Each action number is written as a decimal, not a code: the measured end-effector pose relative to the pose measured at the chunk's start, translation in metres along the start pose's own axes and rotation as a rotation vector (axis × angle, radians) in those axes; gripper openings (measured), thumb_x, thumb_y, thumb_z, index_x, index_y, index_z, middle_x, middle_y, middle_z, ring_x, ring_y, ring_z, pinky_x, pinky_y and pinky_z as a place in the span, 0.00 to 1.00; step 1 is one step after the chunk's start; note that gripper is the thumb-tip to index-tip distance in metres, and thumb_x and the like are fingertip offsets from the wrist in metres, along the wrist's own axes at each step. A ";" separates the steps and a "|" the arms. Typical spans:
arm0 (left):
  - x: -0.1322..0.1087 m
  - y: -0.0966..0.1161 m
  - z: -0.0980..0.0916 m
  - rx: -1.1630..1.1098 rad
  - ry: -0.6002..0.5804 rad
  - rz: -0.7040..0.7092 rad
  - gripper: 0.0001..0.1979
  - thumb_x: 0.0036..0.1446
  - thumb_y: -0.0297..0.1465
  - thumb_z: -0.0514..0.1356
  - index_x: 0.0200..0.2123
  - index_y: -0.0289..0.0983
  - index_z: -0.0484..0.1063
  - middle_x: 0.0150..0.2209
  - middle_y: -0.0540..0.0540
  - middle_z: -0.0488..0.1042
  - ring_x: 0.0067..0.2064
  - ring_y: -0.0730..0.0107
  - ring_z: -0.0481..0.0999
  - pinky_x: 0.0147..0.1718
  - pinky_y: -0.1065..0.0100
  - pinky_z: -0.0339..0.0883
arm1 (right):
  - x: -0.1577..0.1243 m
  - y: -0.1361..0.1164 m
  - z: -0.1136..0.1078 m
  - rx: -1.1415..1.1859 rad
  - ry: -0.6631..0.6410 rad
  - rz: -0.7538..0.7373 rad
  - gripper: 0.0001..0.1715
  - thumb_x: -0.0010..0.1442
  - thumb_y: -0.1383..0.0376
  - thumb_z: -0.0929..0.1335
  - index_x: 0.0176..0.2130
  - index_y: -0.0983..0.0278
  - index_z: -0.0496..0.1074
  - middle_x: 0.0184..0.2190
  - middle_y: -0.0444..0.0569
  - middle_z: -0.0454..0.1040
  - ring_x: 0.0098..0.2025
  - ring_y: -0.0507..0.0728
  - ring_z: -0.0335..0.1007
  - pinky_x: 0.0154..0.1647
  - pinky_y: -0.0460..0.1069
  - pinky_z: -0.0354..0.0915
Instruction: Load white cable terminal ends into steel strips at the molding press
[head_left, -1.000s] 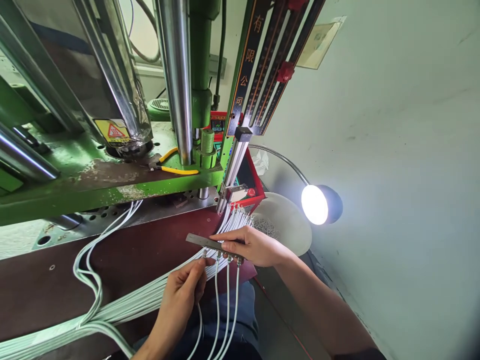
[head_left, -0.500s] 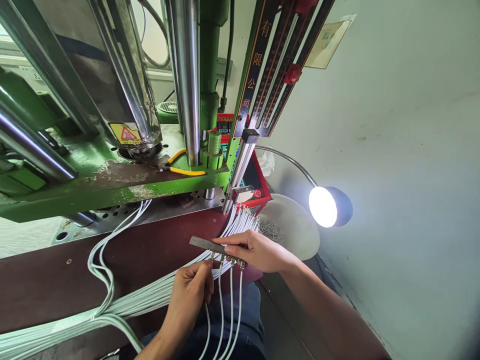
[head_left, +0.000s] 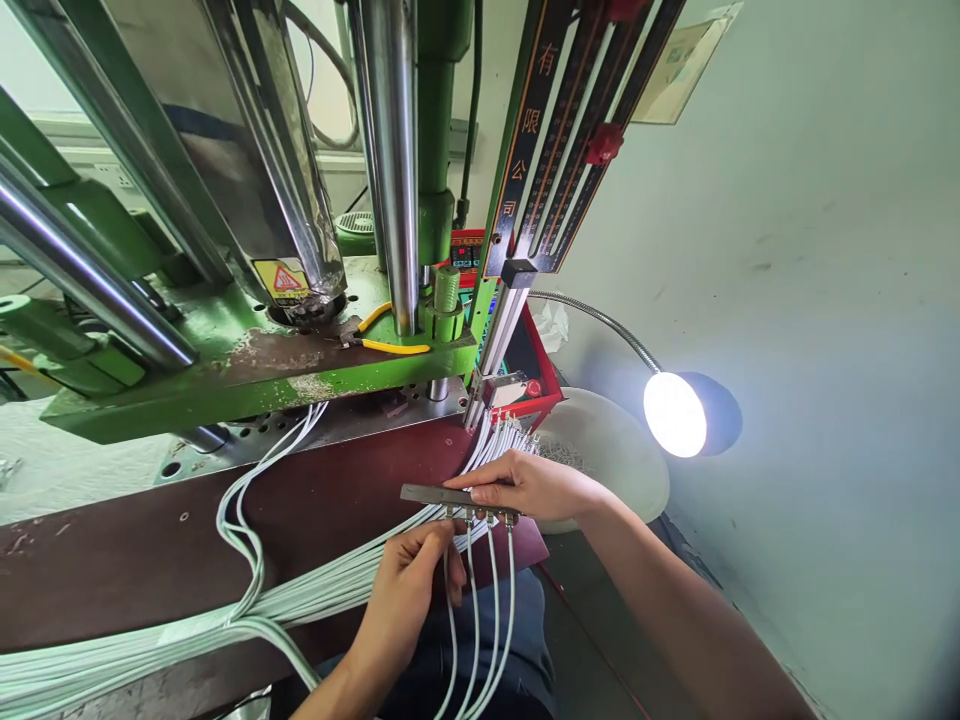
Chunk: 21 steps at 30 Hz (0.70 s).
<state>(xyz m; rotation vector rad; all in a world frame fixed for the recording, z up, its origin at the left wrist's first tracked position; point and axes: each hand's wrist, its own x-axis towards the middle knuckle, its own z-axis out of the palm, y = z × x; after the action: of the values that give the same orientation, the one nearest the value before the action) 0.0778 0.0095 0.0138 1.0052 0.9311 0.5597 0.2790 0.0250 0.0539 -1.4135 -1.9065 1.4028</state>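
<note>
A flat metal bar (head_left: 429, 494) is gripped in my right hand (head_left: 536, 487), thumb on top and fingers along its far side. Several white cables (head_left: 495, 600) hang from the bar's lower edge by their metal connector ends. My left hand (head_left: 411, 575) is closed in a pinch at the leftmost of these cables, just below its connector; the fingertips partly hide it. Behind both hands a thick bundle of white cables (head_left: 330, 590) lies across the dark red-brown board (head_left: 337, 490), its tipped ends fanned out at the right.
A green press (head_left: 262, 390) with steel columns stands ahead, with yellow-handled cutters (head_left: 394, 347) on its plate. White cables (head_left: 244, 500) run out from beneath it. On the right are a lit lamp (head_left: 675, 414), a pale tub (head_left: 630, 470) with small scraps and a red-framed control panel (head_left: 544, 360).
The view has shifted, so the scene sits further right. The bar is tilted less and lies nearly level. My left hand stays at the leftmost cable, its lower fingers now a little more spread.
</note>
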 end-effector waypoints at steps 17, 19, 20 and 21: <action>-0.019 -0.045 -0.001 -0.336 -0.422 -0.362 0.31 0.43 0.56 0.64 0.36 0.33 0.74 0.21 0.42 0.77 0.18 0.67 0.72 0.21 0.68 0.63 | 0.037 0.001 -0.022 -0.024 -0.107 -0.052 0.22 0.64 0.61 0.65 0.55 0.63 0.73 0.33 0.45 0.77 0.30 0.48 0.65 0.32 0.42 0.63; -0.021 -0.045 -0.012 -0.307 -0.436 -0.391 0.29 0.46 0.55 0.64 0.35 0.33 0.74 0.21 0.42 0.77 0.18 0.69 0.71 0.19 0.71 0.60 | 0.034 -0.001 -0.024 -0.031 -0.127 -0.060 0.21 0.63 0.61 0.66 0.54 0.64 0.74 0.34 0.45 0.78 0.31 0.48 0.66 0.32 0.41 0.62; -0.023 -0.043 -0.018 -0.289 -0.430 -0.413 0.28 0.47 0.54 0.64 0.35 0.33 0.74 0.22 0.42 0.77 0.18 0.70 0.70 0.19 0.72 0.59 | 0.033 -0.002 -0.025 -0.029 -0.139 -0.058 0.21 0.63 0.61 0.66 0.54 0.64 0.74 0.35 0.45 0.78 0.31 0.48 0.67 0.32 0.41 0.62; -0.025 -0.039 -0.022 -0.273 -0.422 -0.431 0.27 0.48 0.53 0.63 0.36 0.33 0.75 0.22 0.42 0.78 0.18 0.71 0.70 0.19 0.72 0.58 | 0.033 -0.002 -0.025 -0.024 -0.147 -0.055 0.21 0.63 0.62 0.66 0.55 0.64 0.74 0.35 0.45 0.79 0.31 0.48 0.67 0.32 0.41 0.61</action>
<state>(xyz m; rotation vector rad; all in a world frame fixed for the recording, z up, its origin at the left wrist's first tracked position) 0.0455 -0.0169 -0.0166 0.6145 0.6433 0.0966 0.2832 0.0657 0.0583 -1.2896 -2.0433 1.4997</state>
